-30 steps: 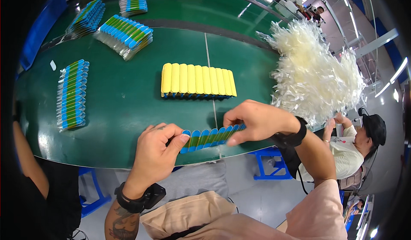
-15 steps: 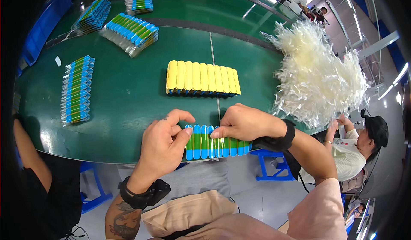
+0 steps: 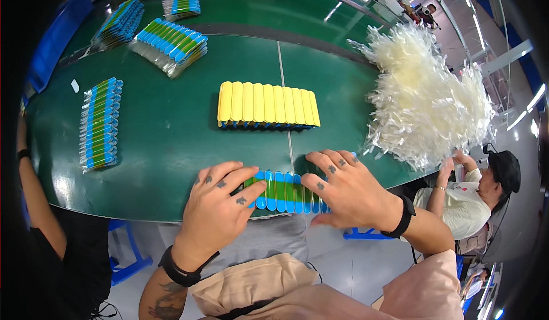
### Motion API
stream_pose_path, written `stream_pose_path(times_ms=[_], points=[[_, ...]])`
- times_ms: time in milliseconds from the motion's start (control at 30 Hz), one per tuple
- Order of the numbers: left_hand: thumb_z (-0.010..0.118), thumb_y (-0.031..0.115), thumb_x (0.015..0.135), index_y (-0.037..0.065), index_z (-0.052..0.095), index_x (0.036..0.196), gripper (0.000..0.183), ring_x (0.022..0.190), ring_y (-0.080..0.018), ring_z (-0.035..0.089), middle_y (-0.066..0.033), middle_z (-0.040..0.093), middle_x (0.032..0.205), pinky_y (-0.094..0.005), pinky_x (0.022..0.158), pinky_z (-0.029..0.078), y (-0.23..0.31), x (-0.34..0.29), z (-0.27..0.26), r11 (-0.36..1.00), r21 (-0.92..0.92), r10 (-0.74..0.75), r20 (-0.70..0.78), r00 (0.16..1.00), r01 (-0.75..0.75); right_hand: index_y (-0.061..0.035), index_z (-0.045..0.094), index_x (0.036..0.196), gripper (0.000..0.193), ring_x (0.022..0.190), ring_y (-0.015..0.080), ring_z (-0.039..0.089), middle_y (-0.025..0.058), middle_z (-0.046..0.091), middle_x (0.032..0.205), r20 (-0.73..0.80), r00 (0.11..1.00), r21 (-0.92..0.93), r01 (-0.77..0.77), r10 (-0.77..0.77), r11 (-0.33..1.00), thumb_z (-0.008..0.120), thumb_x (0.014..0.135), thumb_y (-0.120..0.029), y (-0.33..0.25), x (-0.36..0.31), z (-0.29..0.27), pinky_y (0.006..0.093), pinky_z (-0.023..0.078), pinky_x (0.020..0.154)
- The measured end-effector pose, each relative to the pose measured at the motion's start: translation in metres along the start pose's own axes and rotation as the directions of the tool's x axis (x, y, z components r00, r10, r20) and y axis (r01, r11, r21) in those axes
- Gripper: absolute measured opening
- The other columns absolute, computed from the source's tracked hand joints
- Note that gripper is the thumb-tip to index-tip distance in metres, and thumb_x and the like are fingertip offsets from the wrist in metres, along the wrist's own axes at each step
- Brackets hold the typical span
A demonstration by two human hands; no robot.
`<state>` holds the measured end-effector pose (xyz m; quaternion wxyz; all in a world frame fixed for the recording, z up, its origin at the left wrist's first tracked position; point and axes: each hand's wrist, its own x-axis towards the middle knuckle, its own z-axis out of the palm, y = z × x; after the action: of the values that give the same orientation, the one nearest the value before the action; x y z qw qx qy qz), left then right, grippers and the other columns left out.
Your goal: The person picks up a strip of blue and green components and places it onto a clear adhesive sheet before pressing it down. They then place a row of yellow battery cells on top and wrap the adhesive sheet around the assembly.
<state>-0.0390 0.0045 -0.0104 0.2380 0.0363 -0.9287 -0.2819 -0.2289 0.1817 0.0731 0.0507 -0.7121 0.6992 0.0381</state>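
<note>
At the near edge of the green table (image 3: 166, 127), through the head camera, I see a row of blue-and-green sticks (image 3: 280, 192) lying between my two hands, its long axis running left to right. My left hand (image 3: 214, 206) is half curled over the left end; my right hand (image 3: 354, 191), fingers more loosely spread, covers the right end. Both are equally near; I cannot tell whether either pinches it. Just beyond, roughly parallel, sits a yellow stack (image 3: 267, 104). Farther right is a pile of clear strips (image 3: 429, 103); far left, wrapped bundles (image 3: 171, 39).
</note>
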Motion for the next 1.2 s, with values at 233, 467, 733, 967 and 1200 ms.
stream_pose_path(times_ms=[233,467,733,967,1200], points=[[0.071,0.008,0.076,0.007,0.075,0.099,0.023,0.103,-0.0236,0.061,-0.0034,0.07,0.11,-0.0404,0.085,0.049,0.002,-0.02,0.016,0.937,0.23,0.297,-0.132,0.946,-0.262,-0.0024,0.064,0.086,0.014,0.069,0.0197,0.065,0.0045,0.063,0.076,-0.254,0.941,-0.191,0.177,-0.223,0.965,0.067,0.074,-0.011,-0.001,-0.047,0.037,0.0346,0.051,0.06],[0.071,0.011,0.076,0.01,0.075,0.101,0.025,0.096,-0.0203,0.061,-0.0028,0.071,0.113,-0.0368,0.084,0.047,0.035,-0.06,-0.002,0.924,0.225,0.326,-0.04,0.945,-0.309,0.0032,0.068,0.091,0.022,0.073,0.0209,0.068,0.0171,0.069,0.088,-0.258,0.928,-0.242,0.207,-0.268,0.948,0.067,0.074,-0.011,-0.043,-0.085,0.026,0.0293,0.052,0.06],[0.074,0.017,0.069,0.019,0.073,0.091,0.022,0.089,-0.0197,0.058,0.0019,0.066,0.098,-0.0346,0.071,0.045,0.072,-0.073,-0.053,0.976,-0.137,0.173,0.03,0.984,-0.168,-0.0072,0.071,0.096,0.019,0.065,0.014,0.065,0.0022,0.068,0.084,-0.315,0.931,0.4,0.304,-0.182,0.864,0.067,0.079,-0.012,-0.05,-0.098,-0.026,0.027,0.048,0.054],[0.079,0.01,0.078,0.002,0.071,0.103,0.027,0.063,-0.0164,0.057,-0.0035,0.06,0.074,-0.0309,0.059,0.045,0.013,0.026,-0.048,0.899,-0.385,-0.28,-0.141,0.95,0.208,-0.0017,0.063,0.12,0.032,0.066,0.0105,0.065,0.006,0.068,0.087,-0.14,0.879,0.887,-0.093,0.455,0.453,0.07,0.088,-0.003,0.023,-0.015,-0.019,0.0291,0.051,0.057],[0.069,0.012,0.091,-0.002,0.06,0.124,0.037,0.065,-0.0096,0.057,-0.0032,0.062,0.076,-0.0278,0.063,0.047,-0.056,0.113,-0.065,0.891,-0.175,-0.388,0.185,0.903,0.419,0.0033,0.062,0.119,0.035,0.078,0.0088,0.064,0.009,0.066,0.101,-0.149,0.859,0.847,-0.145,0.49,0.512,0.073,0.09,-0.011,0.095,0.063,-0.002,0.0252,0.052,0.068]])
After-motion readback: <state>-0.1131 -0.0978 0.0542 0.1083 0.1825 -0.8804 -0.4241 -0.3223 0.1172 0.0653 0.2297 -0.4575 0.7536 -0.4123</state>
